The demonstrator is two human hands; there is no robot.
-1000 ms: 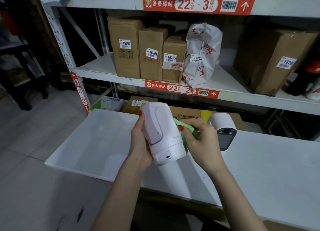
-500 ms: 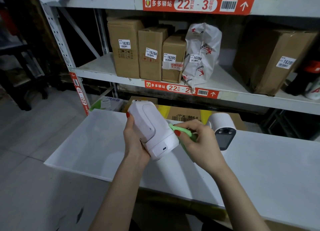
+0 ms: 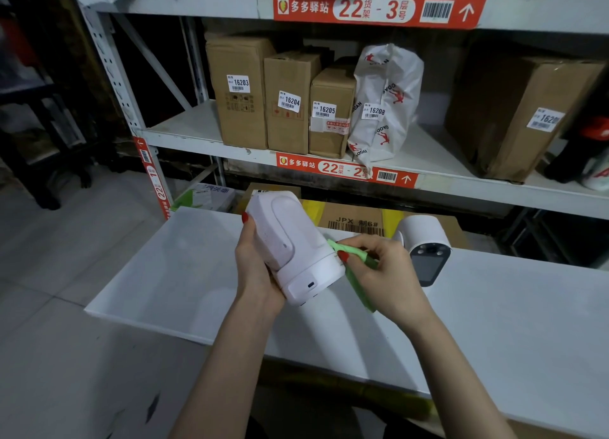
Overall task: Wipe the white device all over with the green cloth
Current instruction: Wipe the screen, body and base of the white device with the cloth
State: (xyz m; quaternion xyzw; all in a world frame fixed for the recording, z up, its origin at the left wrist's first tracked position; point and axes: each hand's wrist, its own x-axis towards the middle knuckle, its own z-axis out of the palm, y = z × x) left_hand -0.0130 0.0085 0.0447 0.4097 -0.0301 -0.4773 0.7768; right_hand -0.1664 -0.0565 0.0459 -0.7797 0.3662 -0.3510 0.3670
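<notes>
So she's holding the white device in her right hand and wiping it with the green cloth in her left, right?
Not quite: the hands are swapped. The head view shows the left hand holding the white device, and the right hand wiping it with the green cloth.

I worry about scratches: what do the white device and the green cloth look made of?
White device: likely smooth moulded plastic, matte to satin, judging by rounded seams and soft sheen. Green cloth: a thin, soft fabric, possibly microfibre; it folds and drapes limply from the right hand. The weave is too small to tell.
</notes>
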